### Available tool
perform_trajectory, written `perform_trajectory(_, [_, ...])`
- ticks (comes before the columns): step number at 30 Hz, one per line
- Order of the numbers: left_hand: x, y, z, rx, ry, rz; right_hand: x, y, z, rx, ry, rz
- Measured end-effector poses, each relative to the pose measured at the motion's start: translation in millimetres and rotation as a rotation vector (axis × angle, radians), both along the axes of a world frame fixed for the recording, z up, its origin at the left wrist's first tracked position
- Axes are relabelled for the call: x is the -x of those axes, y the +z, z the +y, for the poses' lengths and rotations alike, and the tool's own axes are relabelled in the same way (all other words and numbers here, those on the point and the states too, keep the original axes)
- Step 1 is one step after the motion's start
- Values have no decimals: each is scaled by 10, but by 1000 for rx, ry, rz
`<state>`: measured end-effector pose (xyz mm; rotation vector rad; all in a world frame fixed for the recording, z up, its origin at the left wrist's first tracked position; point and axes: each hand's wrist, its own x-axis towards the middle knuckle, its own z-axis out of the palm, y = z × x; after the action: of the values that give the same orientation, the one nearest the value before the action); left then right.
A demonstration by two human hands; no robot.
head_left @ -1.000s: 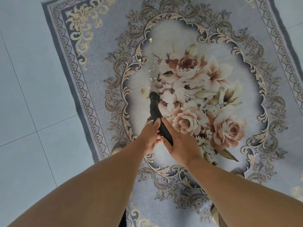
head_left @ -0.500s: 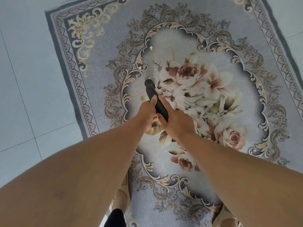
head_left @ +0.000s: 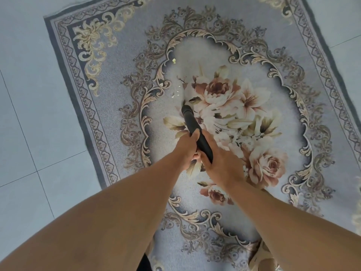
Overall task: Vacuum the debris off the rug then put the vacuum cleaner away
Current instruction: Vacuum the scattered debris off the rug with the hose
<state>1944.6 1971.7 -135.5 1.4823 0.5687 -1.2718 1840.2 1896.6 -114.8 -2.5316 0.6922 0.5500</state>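
A grey-blue rug [head_left: 125, 79] with a floral medallion lies on the tiled floor. The black vacuum tube [head_left: 190, 122] points away from me, its tip resting on the pale centre beside the printed roses. My left hand [head_left: 186, 148] and my right hand [head_left: 220, 165] are both wrapped around the tube's near end, side by side. Small pale bits of debris [head_left: 176, 92] lie just beyond the tip, and one yellowish scrap [head_left: 173, 60] sits farther up. The vacuum's body is out of sight.
Pale floor tiles [head_left: 29, 114] border the rug on the left and at the top right. A dark shape [head_left: 143, 263] and a beige shape [head_left: 259, 257], too cropped to identify, show at the bottom edge under my arms.
The tube's tip has pushed forward along the rug toward the scattered bits. Several specks that lay near the tip a second ago are gone from view.
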Motion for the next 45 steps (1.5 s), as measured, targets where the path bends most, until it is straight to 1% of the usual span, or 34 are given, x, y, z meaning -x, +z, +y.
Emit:
perform_trajectory(4, [-163,100,105,32,20,33,-174,126,96,12,-4,31])
perform_trajectory(8, [-583,148,241,-2,15,-28,-583,250,202,12,23,-13])
perform_trajectory(10, [-798,153,288,-12,2,-64,-801,283,253,14,42,0])
perform_trajectory(13, [-988,169,301,-75,-3,-124,-1048,265,309,29,41,-2])
perform_trajectory(16, [-1202,145,299,-130,50,-185,-1325,226,338,22,60,-11])
perform_trajectory(18, [-1366,116,301,-172,82,-189,-1519,182,325,-12,94,-13])
perform_trajectory(22, [-1591,89,215,-228,130,-156,-1785,135,261,-61,96,23])
perform_trajectory(25, [-1571,67,-33,-277,171,-140,-1775,87,32,-73,101,52])
perform_trajectory(28, [-1512,53,-279,-317,228,-99,-1741,93,-275,-70,150,58])
perform_trajectory(32, [-1437,126,-707,-278,238,-82,-1695,140,-708,-82,158,48])
perform_trajectory(36, [-1383,187,-1068,-290,208,-47,-1620,202,-1037,-88,132,50])
perform_trajectory(40, [-1294,164,-1280,-331,117,-77,-1530,204,-1227,-82,92,52])
perform_trajectory(43, [-1277,184,-1361,-283,99,-112,-1508,236,-1269,-47,84,44])
perform_trajectory(45, [-1394,244,-1362,-227,64,-198,-1601,266,-1235,-12,50,7])
